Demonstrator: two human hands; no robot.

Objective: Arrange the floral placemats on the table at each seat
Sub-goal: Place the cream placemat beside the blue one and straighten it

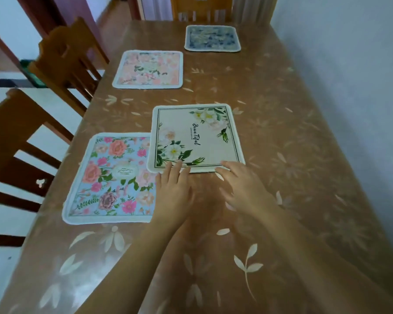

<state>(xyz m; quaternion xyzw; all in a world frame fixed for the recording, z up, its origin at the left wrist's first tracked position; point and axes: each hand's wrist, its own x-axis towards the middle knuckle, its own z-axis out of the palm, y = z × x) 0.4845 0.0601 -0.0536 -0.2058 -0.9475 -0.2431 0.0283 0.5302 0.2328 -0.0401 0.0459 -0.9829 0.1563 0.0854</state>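
Note:
Several floral placemats lie on the brown table [281,143]. A cream placemat [195,137] with white flowers and black script sits mid-table, its left edge overlapping a light blue placemat [114,177] with pink flowers. My left hand [173,191] rests flat, fingertips on the cream mat's near edge. My right hand [241,184] touches that mat's near right edge, fingers spread. A pink placemat [148,69] lies farther along the left side. At the far end is a blue patterned placemat [212,38].
Two wooden chairs [70,62] [16,150] stand along the table's left side, and another chair [200,10] at the far end. A white wall [349,64] runs close along the table's right edge. The tablecloth bears pale leaf prints.

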